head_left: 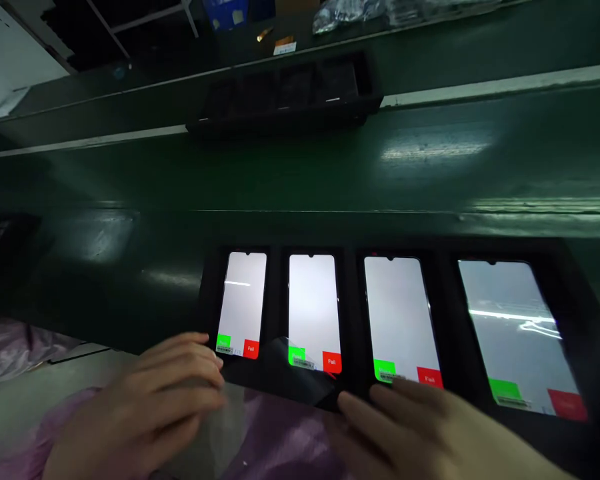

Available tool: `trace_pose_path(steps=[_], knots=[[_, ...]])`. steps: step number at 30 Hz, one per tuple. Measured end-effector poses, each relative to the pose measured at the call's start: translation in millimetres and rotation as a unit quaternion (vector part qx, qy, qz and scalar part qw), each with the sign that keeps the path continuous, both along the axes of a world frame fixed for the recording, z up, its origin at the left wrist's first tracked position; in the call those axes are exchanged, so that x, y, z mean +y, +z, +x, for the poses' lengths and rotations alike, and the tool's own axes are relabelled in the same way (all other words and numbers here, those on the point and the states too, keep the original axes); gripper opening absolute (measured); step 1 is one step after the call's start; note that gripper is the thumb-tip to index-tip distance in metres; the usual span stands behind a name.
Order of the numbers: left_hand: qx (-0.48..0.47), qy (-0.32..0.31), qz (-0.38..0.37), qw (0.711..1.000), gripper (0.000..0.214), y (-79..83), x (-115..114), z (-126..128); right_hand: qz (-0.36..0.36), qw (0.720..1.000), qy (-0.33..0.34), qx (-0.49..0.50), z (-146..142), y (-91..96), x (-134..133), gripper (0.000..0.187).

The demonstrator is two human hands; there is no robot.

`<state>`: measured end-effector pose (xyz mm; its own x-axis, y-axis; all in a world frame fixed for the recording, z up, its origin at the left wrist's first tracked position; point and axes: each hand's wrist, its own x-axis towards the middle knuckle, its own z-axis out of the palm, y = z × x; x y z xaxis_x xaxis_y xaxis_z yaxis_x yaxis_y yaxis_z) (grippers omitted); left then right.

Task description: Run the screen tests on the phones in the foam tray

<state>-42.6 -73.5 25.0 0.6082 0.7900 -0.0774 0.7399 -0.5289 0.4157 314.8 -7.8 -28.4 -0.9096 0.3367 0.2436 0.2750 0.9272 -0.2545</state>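
Note:
A black tray [353, 313] lies before me, holding several phones in a row, each with a white lit screen and green and red "Fail" boxes at its lower end. My left hand [150, 393], fingers stretched and slightly bent, is beside the tray's near left corner, close to the leftmost phone [243, 300]. Over the near edge, my right hand [420, 427] reaches with outstretched, slightly blurred fingers just below the third phone [400, 313]. A clear film [305, 383] juts past the lower end of the second phone [313, 307]. Neither hand visibly holds anything.
Another black tray [285, 93] with compartments sits farther back on the green surface [180, 173]. Clear plastic bags [350, 15] and a blue bin [226, 13] are at the far edge. Another person's sleeve [20, 347] shows at far left, near a dark tray [10, 237].

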Motion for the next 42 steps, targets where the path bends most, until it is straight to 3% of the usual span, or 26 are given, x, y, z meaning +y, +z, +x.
trace_pose_path(steps=[3, 8, 10, 13, 16, 18, 21, 23, 25, 35, 39, 42], knots=[[-0.028, 0.029, 0.038, 0.998, 0.031, -4.7, 31, -12, 0.062, 0.998, 0.018, 0.011, -21, -8.3, -6, 0.008], [-0.111, 0.032, 0.043, 0.992, 0.028, -26.2, 74, -5, 0.092, 0.995, 0.041, 0.018, -25, -17.7, 7, 0.024], [-0.121, 0.049, 0.077, 0.989, 0.025, -36.3, 91, -3, 0.062, 0.996, 0.057, 0.006, -27, -14.1, 18, 0.028], [-0.028, 0.153, 0.143, 0.977, 0.020, -52.2, 112, -8, 0.008, 0.999, 0.051, 0.007, -35, -10.8, 46, 0.026], [0.074, 0.224, 0.141, 0.962, 0.031, -65.2, 124, -16, -0.128, 0.990, -0.027, 0.056, -43, -13.9, 87, 0.020], [0.076, 0.225, 0.132, 0.962, 0.034, -70.0, 125, -20, -0.255, 0.952, -0.128, 0.111, -46, -15.6, 114, 0.013], [0.064, 0.216, 0.136, 0.965, 0.035, -71.2, 122, -22, -0.401, 0.864, -0.248, 0.175, -43, -12.2, 143, 0.018], [0.067, 0.218, 0.130, 0.965, 0.035, -69.7, 120, -22, -0.437, 0.829, -0.286, 0.199, -39, -6.7, 150, 0.025], [0.070, 0.226, 0.122, 0.964, 0.035, -68.4, 121, -21, -0.435, 0.819, -0.305, 0.218, -34, -1.0, 149, 0.028], [-0.005, 0.264, 0.127, 0.956, 0.018, -69.7, 125, -13, -0.417, 0.830, -0.304, 0.211, -30, 11.1, 123, 0.023], [-0.056, 0.250, 0.141, 0.956, 0.011, -62.6, 112, -8, -0.395, 0.850, -0.288, 0.195, -33, 13.1, 110, 0.017], [-0.106, 0.224, 0.132, 0.960, 0.006, -53.3, 90, -7, -0.343, 0.894, -0.245, 0.156, -36, 10.1, 88, 0.007]])
